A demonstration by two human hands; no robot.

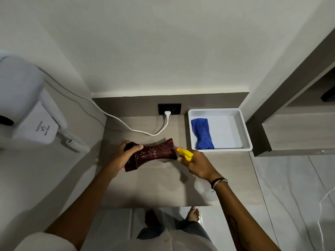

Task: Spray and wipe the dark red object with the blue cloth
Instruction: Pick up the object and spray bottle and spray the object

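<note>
Gripping dark red object (154, 154) left hand (121, 156), right hand (199, 166) squeezing spray bottle (185, 154)

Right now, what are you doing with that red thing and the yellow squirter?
A person is cleaning. The left hand holds the dark red object just above the counter. The right hand holds a spray bottle with its yellow nozzle pointed right at the object's end, and droplets already speckle the surface. The blue cloth lies folded in the white tray nearby, untouched, so the wiping comes next.
</note>
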